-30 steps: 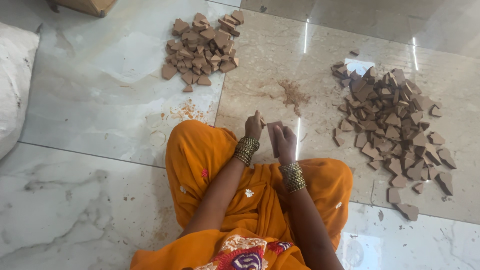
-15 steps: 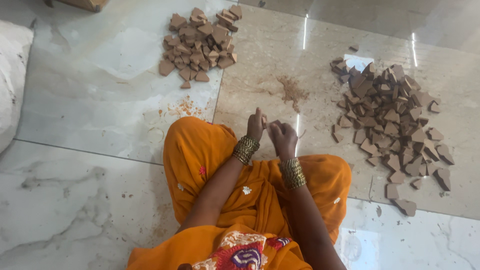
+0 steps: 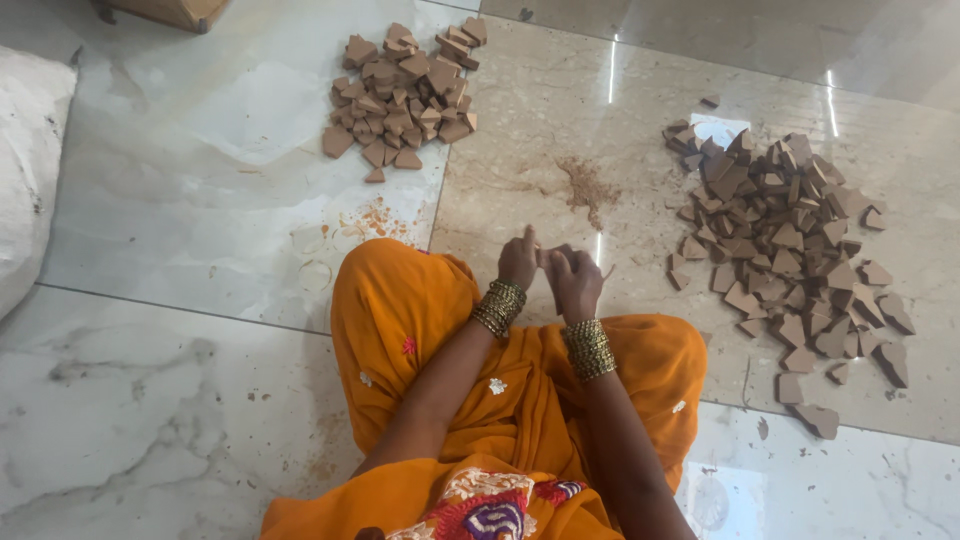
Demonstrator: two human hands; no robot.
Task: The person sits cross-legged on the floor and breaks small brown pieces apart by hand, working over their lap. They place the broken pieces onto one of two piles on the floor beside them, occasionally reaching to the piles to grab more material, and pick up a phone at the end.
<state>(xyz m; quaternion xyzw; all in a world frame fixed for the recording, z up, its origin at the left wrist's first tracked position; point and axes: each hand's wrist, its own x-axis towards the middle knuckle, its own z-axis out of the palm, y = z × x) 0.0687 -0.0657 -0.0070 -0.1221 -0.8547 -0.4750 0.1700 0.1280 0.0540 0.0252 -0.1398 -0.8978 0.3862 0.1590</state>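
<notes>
Two hands meet above the orange-draped knees (image 3: 500, 400) of a person seated on the marble floor (image 3: 180, 400). Left hand (image 3: 518, 262) and right hand (image 3: 575, 280) are raised side by side, fingertips nearly touching; something small and brown seems pinched between them, though it is too small to tell what, or which hand grips it. Each wrist wears a stack of gold bangles (image 3: 588, 348).

Landmark: the knees.
- Beyond the knees and to their left, a compact heap of brown wedge-shaped pieces (image 3: 405, 95), lying across a tile seam.
- To the right of the knees, a larger, looser spread of the same brown pieces (image 3: 790, 240), trailing toward the near tile seam.
- Just beyond the hands, between the two heaps, a smear of brown dust (image 3: 588, 188).
- Far left of the knees, a white sack (image 3: 30, 170) at the frame edge.
- Beyond the left heap, a wooden object's corner (image 3: 170, 12).
</notes>
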